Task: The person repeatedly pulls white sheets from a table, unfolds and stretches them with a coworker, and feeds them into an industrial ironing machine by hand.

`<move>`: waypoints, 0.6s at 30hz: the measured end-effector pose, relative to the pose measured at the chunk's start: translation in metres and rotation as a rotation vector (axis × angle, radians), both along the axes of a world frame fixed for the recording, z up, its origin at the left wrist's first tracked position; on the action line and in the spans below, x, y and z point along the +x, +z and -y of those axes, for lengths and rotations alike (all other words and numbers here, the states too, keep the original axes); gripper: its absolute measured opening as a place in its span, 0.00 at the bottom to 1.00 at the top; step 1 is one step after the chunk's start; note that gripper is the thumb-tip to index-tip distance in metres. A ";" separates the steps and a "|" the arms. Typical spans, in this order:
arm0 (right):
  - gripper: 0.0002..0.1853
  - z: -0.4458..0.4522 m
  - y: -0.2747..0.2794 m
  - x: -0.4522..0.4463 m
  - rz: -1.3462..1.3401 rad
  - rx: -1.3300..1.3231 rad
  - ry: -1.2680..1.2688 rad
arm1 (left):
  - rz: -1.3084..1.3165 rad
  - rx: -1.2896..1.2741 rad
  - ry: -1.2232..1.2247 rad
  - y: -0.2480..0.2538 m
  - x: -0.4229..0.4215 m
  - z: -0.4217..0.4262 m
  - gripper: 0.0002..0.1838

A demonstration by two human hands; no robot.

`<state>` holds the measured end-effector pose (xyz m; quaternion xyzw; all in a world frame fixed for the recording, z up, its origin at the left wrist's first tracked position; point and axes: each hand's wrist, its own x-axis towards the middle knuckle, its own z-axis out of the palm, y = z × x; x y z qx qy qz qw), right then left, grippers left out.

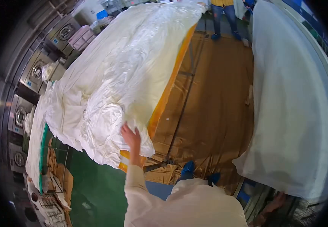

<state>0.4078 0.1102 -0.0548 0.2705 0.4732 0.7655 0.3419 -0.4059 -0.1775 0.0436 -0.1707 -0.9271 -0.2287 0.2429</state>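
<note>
A long, shiny white sheet (130,64) lies rumpled over a long table, with a bunched heap of white fabric (105,117) at its near end. My left hand (130,137) rests at the right side of that heap, fingers stretched and thumb apart. Under the cloth, the table's yellow-orange edge (171,81) shows along the right side. At the lower right, my right hand (277,201) is in shadow by the lower edge of a second white sheet (292,113). Its fingers are mostly hidden, so their grip cannot be made out.
Brown sheeting (217,98) covers the floor between the two sheets. A person in jeans (224,17) stands at its far end. Front-loading washing machines (39,72) line the left. A green-edged table (43,159) stands at left. A dark metal table leg (158,164) juts near my feet.
</note>
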 end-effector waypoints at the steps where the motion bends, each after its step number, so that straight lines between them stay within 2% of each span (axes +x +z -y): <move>1: 0.18 -0.040 -0.019 0.039 0.374 0.072 -0.004 | -0.045 0.005 0.022 0.020 0.027 -0.032 0.34; 3: 0.16 -0.048 -0.031 0.021 1.165 0.269 -0.029 | -0.072 0.045 0.047 0.041 0.012 -0.029 0.35; 6: 0.15 -0.039 -0.051 -0.013 2.358 0.502 -0.149 | -0.202 -0.184 -0.036 0.062 -0.005 -0.045 0.36; 7: 0.14 -0.031 -0.055 -0.029 2.762 0.543 -0.194 | -0.211 -0.166 -0.053 0.059 -0.015 -0.052 0.36; 8: 0.14 -0.028 -0.054 -0.052 2.763 0.520 -0.223 | -0.154 -0.258 -0.066 0.052 -0.023 -0.059 0.34; 10: 0.10 -0.027 -0.028 -0.118 2.587 0.571 -0.064 | -0.036 -0.447 -0.092 0.044 -0.032 -0.074 0.30; 11: 0.10 -0.022 -0.005 -0.149 2.594 0.555 -0.088 | -0.040 -0.432 -0.109 0.045 -0.037 -0.082 0.30; 13: 0.08 -0.008 0.047 -0.207 2.657 0.798 0.102 | 0.054 -0.577 -0.156 0.070 -0.036 -0.093 0.22; 14: 0.08 -0.005 0.044 -0.214 2.661 0.791 0.086 | 0.102 -0.653 -0.176 0.076 -0.036 -0.097 0.20; 15: 0.08 -0.006 0.036 -0.220 2.600 0.933 0.067 | 0.098 -0.644 -0.184 0.070 -0.040 -0.100 0.20; 16: 0.08 -0.005 0.029 -0.225 2.534 1.070 0.047 | 0.113 -0.622 -0.271 0.057 -0.044 -0.101 0.18; 17: 0.08 -0.003 0.023 -0.229 2.538 1.061 0.033 | 0.124 -0.602 -0.357 0.044 -0.047 -0.101 0.17; 18: 0.08 0.002 0.015 -0.233 2.589 1.167 0.051 | 0.135 -0.586 -0.441 0.038 -0.046 -0.099 0.17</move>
